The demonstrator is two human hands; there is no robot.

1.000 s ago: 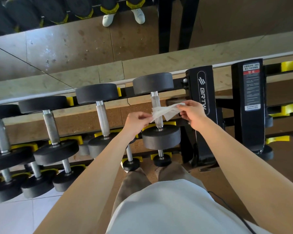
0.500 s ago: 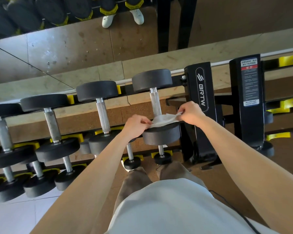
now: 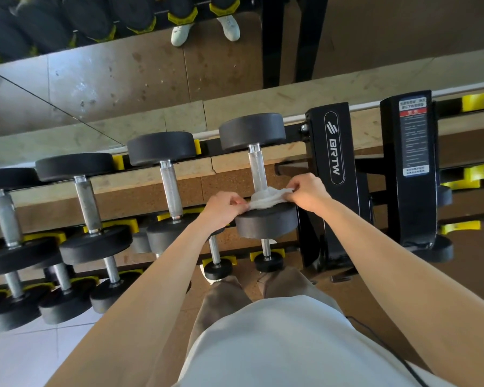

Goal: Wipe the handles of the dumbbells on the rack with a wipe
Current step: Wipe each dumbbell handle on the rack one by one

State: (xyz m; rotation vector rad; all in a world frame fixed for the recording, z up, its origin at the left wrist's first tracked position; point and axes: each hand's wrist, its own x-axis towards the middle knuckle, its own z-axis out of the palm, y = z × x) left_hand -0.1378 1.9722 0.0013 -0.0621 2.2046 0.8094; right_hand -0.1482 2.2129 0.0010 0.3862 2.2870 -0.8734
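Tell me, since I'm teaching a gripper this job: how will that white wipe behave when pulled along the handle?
The wipe looks limp: it drapes and bunches around the handle between the left hand and right hand. It probably weighs almost nothing. Thin as it looks, it may snag or tear on the textured metal.

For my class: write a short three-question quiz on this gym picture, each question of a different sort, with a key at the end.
1. True or false: the wipe is wrapped round the near end of the rightmost top-row dumbbell's handle.
2. Which hands hold the wipe? A) left only B) right only C) both
3. Fill in: the black upright to the right of that dumbbell bears the letters ____.

Key
1. True: it sits just above the near weight head.
2. C: the left hand pinches one end, the right hand the other.
3. BRTW.
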